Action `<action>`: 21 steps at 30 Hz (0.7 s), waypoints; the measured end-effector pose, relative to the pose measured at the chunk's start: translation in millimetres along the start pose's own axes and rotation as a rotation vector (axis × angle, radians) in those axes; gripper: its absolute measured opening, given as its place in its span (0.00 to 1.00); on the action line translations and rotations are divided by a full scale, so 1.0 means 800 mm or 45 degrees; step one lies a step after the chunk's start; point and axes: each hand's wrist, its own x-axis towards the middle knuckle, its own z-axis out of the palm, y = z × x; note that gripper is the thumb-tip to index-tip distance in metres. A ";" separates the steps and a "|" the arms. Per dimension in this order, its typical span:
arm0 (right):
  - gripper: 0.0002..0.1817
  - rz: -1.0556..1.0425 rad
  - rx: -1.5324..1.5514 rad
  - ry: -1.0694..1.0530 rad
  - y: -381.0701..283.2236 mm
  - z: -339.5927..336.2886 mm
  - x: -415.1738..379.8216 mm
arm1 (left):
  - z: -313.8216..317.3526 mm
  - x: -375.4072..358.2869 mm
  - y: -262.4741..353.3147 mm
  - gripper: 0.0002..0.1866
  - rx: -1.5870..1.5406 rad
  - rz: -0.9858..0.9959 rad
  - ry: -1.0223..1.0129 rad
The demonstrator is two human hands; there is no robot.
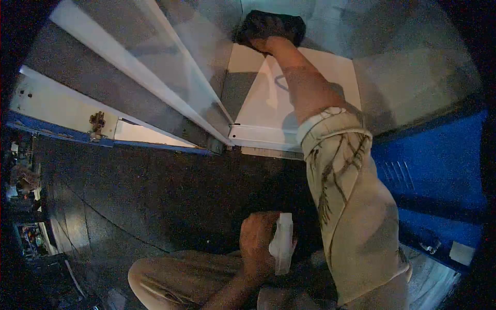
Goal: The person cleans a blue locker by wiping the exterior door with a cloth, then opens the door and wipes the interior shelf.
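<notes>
My right arm, in a rolled beige sleeve, stretches forward into a white-walled cabinet [323, 95]. At its far end my right hand [266, 44] is closed on a dark cloth [291, 27], pressed against the inner back surface. The fingers partly sink into the cloth's folds. Low in the view, above my lap, my left hand [257, 240] is wrapped round a white plastic object [282, 245], narrow and upright in the picture. Its exact kind does not show.
To the left, long white rails [139, 67] slant beside the cabinet opening, with a brass-coloured metal fitting [96, 125] on the frame. Blue panels [431, 160] stand at the right. A thin cable [116, 225] crosses the dark floor [170, 196]. Clutter fills the far left.
</notes>
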 end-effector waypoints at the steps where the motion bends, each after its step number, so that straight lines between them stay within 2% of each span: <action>1: 0.35 0.015 -0.012 -0.016 0.011 0.018 0.006 | 0.001 -0.002 -0.001 0.24 0.033 0.020 0.031; 3: 0.34 0.061 0.074 -0.179 0.058 0.085 0.033 | 0.008 -0.014 -0.005 0.19 0.093 0.019 0.088; 5: 0.35 -0.083 0.074 -0.476 0.101 0.030 0.045 | 0.008 -0.023 -0.006 0.19 0.048 -0.134 0.001; 7: 0.35 -0.047 0.061 -0.658 0.109 -0.030 0.041 | 0.013 -0.032 -0.011 0.21 0.019 -0.211 -0.055; 11: 0.36 0.379 0.009 -0.729 0.065 -0.171 -0.045 | 0.036 -0.040 -0.032 0.24 -0.108 -0.197 0.017; 13: 0.36 0.500 -0.024 -0.618 0.063 -0.179 -0.064 | 0.042 -0.033 -0.034 0.26 -0.270 -0.268 0.031; 14: 0.36 0.514 -0.049 -0.493 0.076 -0.154 -0.081 | 0.043 -0.029 -0.032 0.28 -0.352 -0.300 0.037; 16: 0.37 0.480 -0.176 -0.482 0.071 -0.172 -0.097 | 0.033 -0.017 -0.020 0.27 -0.197 -0.158 0.053; 18: 0.36 0.382 -0.393 -0.710 0.060 -0.210 -0.114 | 0.019 -0.004 -0.002 0.23 0.266 0.182 0.087; 21: 0.36 0.486 -0.214 -0.558 0.091 -0.177 -0.144 | 0.016 -0.006 0.010 0.36 0.086 0.042 0.017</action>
